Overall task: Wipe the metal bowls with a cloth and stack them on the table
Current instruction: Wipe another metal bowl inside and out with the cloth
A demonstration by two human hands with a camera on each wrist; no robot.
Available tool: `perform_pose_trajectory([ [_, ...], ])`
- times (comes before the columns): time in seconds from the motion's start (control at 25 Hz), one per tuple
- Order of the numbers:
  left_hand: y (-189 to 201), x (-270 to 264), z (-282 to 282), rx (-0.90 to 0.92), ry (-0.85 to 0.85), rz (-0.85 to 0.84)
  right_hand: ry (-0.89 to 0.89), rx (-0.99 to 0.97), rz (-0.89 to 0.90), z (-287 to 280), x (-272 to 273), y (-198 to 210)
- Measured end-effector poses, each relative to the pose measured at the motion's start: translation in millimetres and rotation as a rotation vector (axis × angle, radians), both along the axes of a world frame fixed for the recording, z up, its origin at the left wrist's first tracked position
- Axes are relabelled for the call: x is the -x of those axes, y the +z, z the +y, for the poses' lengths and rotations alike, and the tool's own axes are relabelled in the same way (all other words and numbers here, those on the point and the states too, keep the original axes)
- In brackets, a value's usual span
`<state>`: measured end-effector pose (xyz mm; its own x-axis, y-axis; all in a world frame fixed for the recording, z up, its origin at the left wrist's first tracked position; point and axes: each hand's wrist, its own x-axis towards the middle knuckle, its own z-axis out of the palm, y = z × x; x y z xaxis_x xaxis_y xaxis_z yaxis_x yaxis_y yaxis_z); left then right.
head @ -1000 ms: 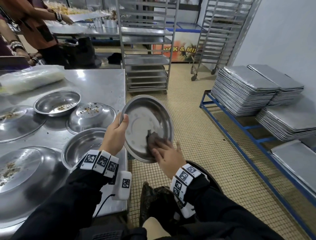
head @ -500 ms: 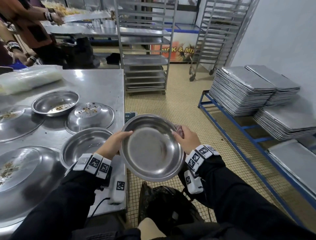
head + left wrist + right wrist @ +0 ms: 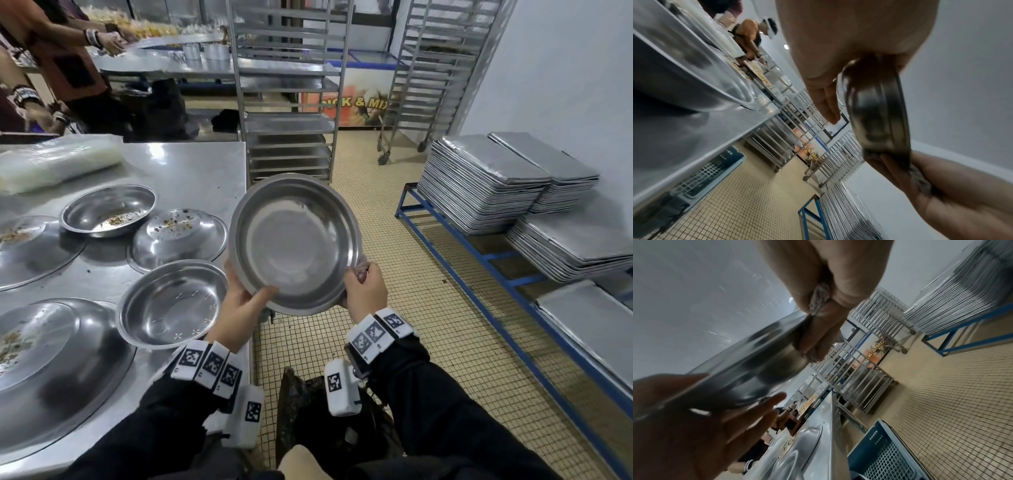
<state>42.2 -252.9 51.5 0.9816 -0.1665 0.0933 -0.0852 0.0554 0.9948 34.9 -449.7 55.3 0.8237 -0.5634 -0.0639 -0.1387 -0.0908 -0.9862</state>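
A round metal bowl [image 3: 294,243] hangs in the air beyond the table's right edge, its hollow facing me. My left hand [image 3: 245,303] grips its lower left rim, thumb inside. My right hand [image 3: 364,291] pinches the lower right rim together with a dark cloth [image 3: 359,269], which is mostly hidden behind the bowl. The right wrist view shows the cloth [image 3: 819,296] bunched between the fingers against the bowl [image 3: 760,356]. In the left wrist view the bowl [image 3: 877,112] is edge-on. A clean empty bowl [image 3: 171,303] sits on the steel table [image 3: 191,171] near the left hand.
Bowls with food crumbs [image 3: 108,210], an upturned bowl [image 3: 178,236] and large pans [image 3: 51,370] cover the table. A plastic bag roll [image 3: 58,161] lies at the back. Tray racks [image 3: 291,85] stand ahead, stacked trays [image 3: 486,181] on a blue frame at right. People [image 3: 65,58] work at the far left.
The right hand left the bowl's inside and took the cloth to the right rim. The bowl dipped low, then rose and tilted up to face me.
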Motion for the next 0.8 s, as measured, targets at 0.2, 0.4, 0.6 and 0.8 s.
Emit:
perform_pose_trajectory([
  [0.2, 4, -9, -7, 0.020, 0.215, 0.027, 0.148, 0.083, 0.055, 0, 2, -7],
  [0.4, -1, -28, 9, -0.027, 0.225, 0.011, 0.238, 0.625, -0.138, -2, 12, -18],
  [0.6, 5, -28, 3, -0.071, 0.182, -0.060, 0.996, 0.931, -0.020, 30, 19, -25],
  [0.8, 10, -35, 4, -0.127, 0.143, -0.080, 0.872, 1.305, 0.118, 7, 5, -45],
])
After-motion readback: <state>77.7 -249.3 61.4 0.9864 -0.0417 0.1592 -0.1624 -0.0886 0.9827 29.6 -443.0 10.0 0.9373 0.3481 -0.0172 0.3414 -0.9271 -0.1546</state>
